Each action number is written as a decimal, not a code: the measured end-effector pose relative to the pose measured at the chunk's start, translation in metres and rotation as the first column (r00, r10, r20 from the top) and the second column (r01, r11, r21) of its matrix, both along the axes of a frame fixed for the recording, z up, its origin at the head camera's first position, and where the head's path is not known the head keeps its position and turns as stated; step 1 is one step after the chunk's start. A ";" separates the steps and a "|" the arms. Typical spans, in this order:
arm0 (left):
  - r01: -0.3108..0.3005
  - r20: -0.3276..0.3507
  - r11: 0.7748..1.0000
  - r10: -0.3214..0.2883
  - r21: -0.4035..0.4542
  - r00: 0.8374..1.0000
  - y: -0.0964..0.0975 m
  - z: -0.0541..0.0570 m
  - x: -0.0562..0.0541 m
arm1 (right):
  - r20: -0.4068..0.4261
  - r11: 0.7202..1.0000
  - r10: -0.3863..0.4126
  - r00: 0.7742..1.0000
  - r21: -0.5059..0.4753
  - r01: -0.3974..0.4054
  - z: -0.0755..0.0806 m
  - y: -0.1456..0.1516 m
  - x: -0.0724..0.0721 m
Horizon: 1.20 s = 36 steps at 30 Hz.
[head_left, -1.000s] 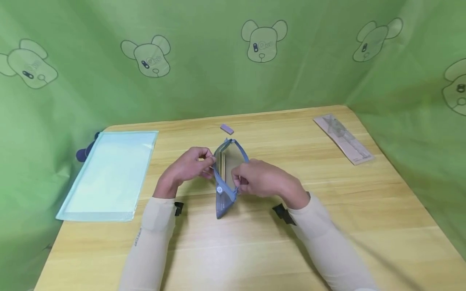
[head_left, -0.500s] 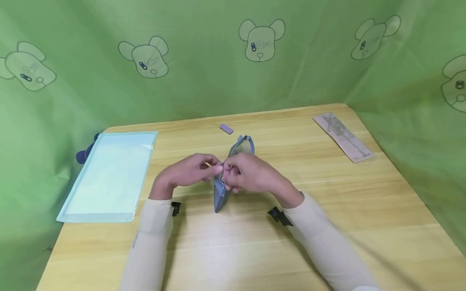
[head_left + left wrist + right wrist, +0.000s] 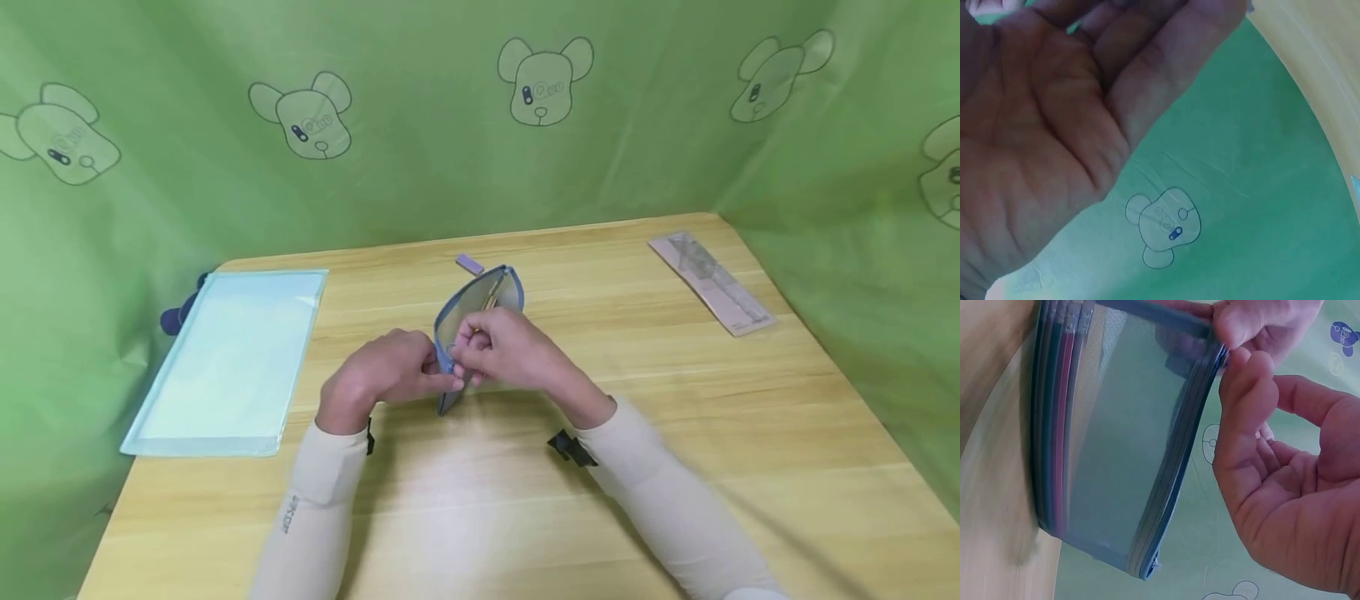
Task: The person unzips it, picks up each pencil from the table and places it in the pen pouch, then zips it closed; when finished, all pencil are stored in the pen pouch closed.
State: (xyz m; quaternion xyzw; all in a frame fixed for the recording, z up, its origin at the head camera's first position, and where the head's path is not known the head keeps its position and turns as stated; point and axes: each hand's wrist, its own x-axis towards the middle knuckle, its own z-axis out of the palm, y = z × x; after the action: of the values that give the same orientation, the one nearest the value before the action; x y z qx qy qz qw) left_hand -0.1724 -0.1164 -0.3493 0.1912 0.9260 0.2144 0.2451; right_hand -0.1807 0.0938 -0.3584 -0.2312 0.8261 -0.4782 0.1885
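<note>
A blue-edged mesh pencil case [image 3: 467, 307] stands on its long edge on the table, with a gap between its rims at the far end. Several pencils [image 3: 1063, 394] lie along its bottom, seen through the mesh in the right wrist view. My left hand [image 3: 386, 371] grips the near top corner between thumb and fingers. Thumb and fingertips of my right hand [image 3: 506, 346] pinch at that same near end of the zipper [image 3: 1179, 456]; the zipper pull itself is hidden. The left wrist view shows only my left palm [image 3: 1054, 119], its fingertips out of frame.
A purple eraser-like block [image 3: 469, 264] lies just beyond the case. To the left rests a light blue zip document bag [image 3: 225, 367], with a dark blue object [image 3: 171, 321] behind it. A pink-backed packet [image 3: 712, 283] lies at the right. Green curtain [image 3: 420, 167] surrounds the table.
The case's wide mouth has narrowed and its far end swings slightly right. My right hand moved left to the case's near end; my left hand shifted from the left rim down to the near corner.
</note>
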 end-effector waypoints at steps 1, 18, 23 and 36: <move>-0.005 -0.021 1.000 0.004 -0.007 1.000 0.002 -0.001 0.000 | -0.010 1.000 -0.002 1.000 0.001 0.002 -0.001 0.000 0.000; 0.026 -0.072 0.996 -0.019 0.089 0.997 -0.012 0.001 -0.003 | -0.228 0.967 -0.070 0.971 0.224 0.122 -0.013 -0.007 0.000; 0.020 -0.066 0.996 -0.014 0.085 0.998 -0.017 0.003 -0.003 | -0.246 0.957 -0.092 0.965 0.247 0.154 -0.012 -0.007 0.001; -0.083 -0.062 0.995 0.086 0.050 0.994 -0.051 0.005 -0.006 | -0.221 0.890 -0.200 0.955 0.367 0.271 0.008 0.030 -0.012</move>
State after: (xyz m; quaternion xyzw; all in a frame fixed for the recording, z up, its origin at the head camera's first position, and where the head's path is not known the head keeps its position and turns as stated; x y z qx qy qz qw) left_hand -0.1786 -0.1678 -0.3442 0.1643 0.9353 0.2400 0.2013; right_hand -0.1928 0.1234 -0.3506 -0.1277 0.9405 -0.2993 0.0974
